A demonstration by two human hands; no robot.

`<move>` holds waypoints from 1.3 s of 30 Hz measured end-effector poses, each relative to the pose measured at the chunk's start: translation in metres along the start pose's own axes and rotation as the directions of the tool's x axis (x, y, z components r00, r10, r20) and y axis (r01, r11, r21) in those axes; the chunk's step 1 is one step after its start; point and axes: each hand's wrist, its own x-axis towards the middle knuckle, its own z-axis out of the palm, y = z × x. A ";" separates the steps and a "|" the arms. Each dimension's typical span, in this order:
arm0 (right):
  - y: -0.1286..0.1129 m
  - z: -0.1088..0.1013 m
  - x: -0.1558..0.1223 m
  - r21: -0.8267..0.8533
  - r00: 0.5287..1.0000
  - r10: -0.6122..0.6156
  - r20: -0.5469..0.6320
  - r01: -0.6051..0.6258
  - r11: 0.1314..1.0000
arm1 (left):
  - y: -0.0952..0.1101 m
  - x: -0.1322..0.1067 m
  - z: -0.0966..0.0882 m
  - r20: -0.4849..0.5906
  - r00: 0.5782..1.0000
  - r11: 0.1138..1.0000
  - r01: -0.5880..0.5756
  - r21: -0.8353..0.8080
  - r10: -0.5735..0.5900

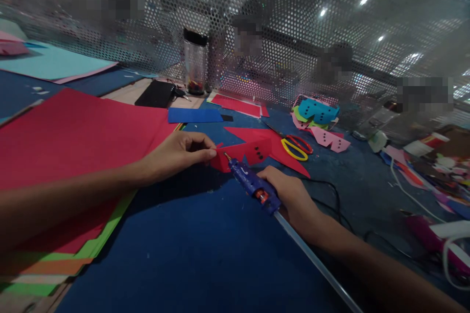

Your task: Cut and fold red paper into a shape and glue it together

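Between thumb and fingers, my left hand [183,151] pinches the left end of a red paper cutout [242,151] with black dots near its right side. My right hand [293,195] is wrapped round a blue hot glue gun [249,178]. Its nozzle points at the cutout's left part; whether it touches the paper I cannot tell. A long clear glue stick [319,266] sticks out of the gun's back. Behind the cutout lie red paper scraps [290,160] and scissors [295,149] with red and yellow handles.
Coloured paper sheets [91,137], red on top, are stacked at left. A clear tumbler [196,63] and black wallet [156,94] stand near the perforated metal screen [157,24]. Several dotted paper cutouts [317,110] lie back right. A pink glue gun [433,239] and cables lie at right.
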 end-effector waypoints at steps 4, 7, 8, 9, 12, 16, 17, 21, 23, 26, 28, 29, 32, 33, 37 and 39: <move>-0.001 0.000 0.000 0.012 1.000 0.004 0.006 -0.005 1.000 | 0.000 -0.001 0.000 0.000 1.000 1.000 -0.007 -0.005 0.007; -0.002 0.000 0.000 0.008 1.000 0.010 -0.003 -0.010 1.000 | -0.001 -0.001 0.000 0.007 1.000 1.000 -0.017 -0.002 0.017; -0.002 0.000 0.000 0.005 1.000 0.008 -0.003 -0.008 1.000 | -0.001 -0.001 0.000 0.009 1.000 1.000 -0.019 -0.005 0.019; -0.003 -0.001 0.001 0.003 1.000 0.006 0.001 -0.006 1.000 | -0.002 -0.001 0.000 0.012 1.000 1.000 -0.019 -0.010 0.019; -0.005 -0.002 0.001 0.005 1.000 0.004 0.012 -0.004 1.000 | -0.003 -0.001 0.000 0.018 1.000 1.000 -0.018 -0.022 0.019; -0.001 0.000 0.000 0.009 1.000 -0.020 -0.016 0.020 1.000 | -0.002 0.000 -0.001 0.010 1.000 1.000 -0.023 -0.013 0.023; 0.000 0.001 -0.001 0.005 0.999 -0.026 -0.029 0.026 1.000 | -0.002 0.000 -0.001 0.005 1.000 1.000 -0.027 -0.012 0.027; 0.002 0.002 -0.002 0.001 0.999 -0.021 -0.039 0.021 1.000 | -0.001 0.002 -0.002 -0.006 0.999 0.999 -0.031 -0.020 0.031; 0.000 0.001 -0.002 0.007 0.999 -0.021 -0.040 0.021 1.000 | -0.001 0.002 -0.003 -0.015 1.000 0.999 -0.027 -0.018 0.027; -0.002 0.000 -0.002 0.013 0.998 -0.017 -0.053 0.018 1.000 | 0.000 0.003 -0.004 -0.030 0.999 1.000 -0.021 -0.004 0.021; -0.002 0.000 -0.003 0.016 0.998 -0.006 -0.059 0.007 1.000 | 0.000 0.003 -0.004 -0.037 0.999 1.000 -0.017 0.007 0.018; -0.002 0.000 -0.003 0.015 0.998 -0.002 -0.055 0.002 1.000 | -0.001 0.004 -0.004 -0.037 0.999 1.000 -0.015 0.009 0.016; -0.001 0.000 -0.003 0.002 0.999 -0.001 -0.048 0.001 1.000 | -0.002 0.004 -0.004 -0.030 0.999 1.000 -0.012 0.002 0.012; -0.002 0.000 -0.003 -0.001 0.999 -0.009 -0.049 0.009 1.000 | -0.002 0.004 -0.003 -0.028 1.000 1.000 -0.014 0.001 0.014; -0.004 -0.001 -0.002 -0.014 0.997 -0.039 -0.067 0.038 0.999 | -0.003 0.004 -0.003 -0.027 0.999 1.000 -0.019 -0.005 0.019; -0.005 -0.001 -0.001 -0.022 0.997 -0.047 -0.067 0.046 0.999 | -0.003 0.004 -0.004 -0.026 0.999 1.000 -0.019 -0.014 0.019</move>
